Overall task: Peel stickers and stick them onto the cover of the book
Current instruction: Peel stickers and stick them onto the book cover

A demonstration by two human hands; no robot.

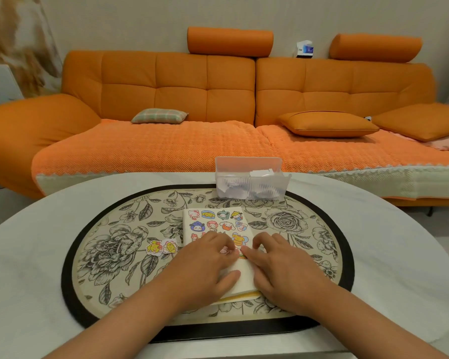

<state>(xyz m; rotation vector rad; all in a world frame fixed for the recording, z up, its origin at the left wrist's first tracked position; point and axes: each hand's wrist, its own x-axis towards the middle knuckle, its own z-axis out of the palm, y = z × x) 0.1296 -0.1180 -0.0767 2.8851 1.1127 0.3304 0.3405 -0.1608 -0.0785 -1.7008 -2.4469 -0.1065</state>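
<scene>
A cream-covered book lies on a floral oval mat, with several cartoon stickers stuck on its far half. My left hand rests on the book's left side, its fingertips pressing a small pink sticker on the cover. On the book's right side my right hand lies flat, index finger touching a sticker at the cover's middle. Two loose yellow-and-pink stickers lie on the mat, left of the book.
A clear plastic box holding white paper scraps stands on the mat just beyond the book. The mat sits on a round white table. An orange sofa with cushions fills the background.
</scene>
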